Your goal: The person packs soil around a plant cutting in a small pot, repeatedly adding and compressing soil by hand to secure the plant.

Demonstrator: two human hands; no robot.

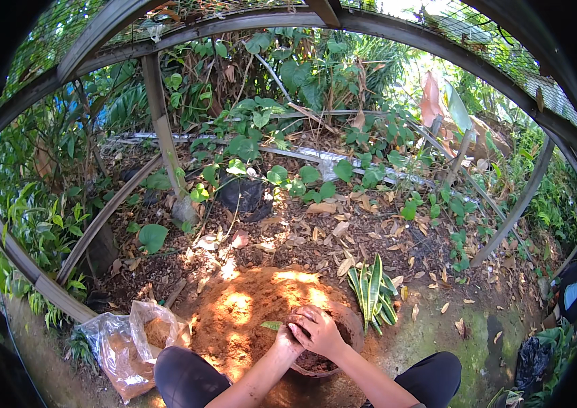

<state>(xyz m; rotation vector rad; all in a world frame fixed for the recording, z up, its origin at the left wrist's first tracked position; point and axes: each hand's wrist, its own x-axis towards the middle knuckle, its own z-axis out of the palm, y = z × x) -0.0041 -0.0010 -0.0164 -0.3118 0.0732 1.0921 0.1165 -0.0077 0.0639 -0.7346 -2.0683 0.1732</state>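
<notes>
My left hand (pixel 290 334) and my right hand (pixel 320 326) are pressed together, fingers closed over each other, above a round brown pot (pixel 358 328). Whatever lies between the palms is hidden. Some dirt clings to the skin. Dark soil (pixel 312 362) shows inside the pot below my wrists. A small green leaf (pixel 271 325) pokes out just left of my left hand; I cannot tell whether it is held. A heap of reddish-brown soil (pixel 234 306) spreads behind and left of the pot. Right of it lie several snake plant leaves (pixel 372 289) with pale edges.
A clear plastic bag (pixel 115 350) with brown material inside rests by my left knee (pixel 190 381). Wooden posts (pixel 160 129) and an arched frame with mesh surround the spot. Dry leaves (pixel 336 228) and vines cover the ground beyond. A black plastic bag (pixel 532 360) sits far right.
</notes>
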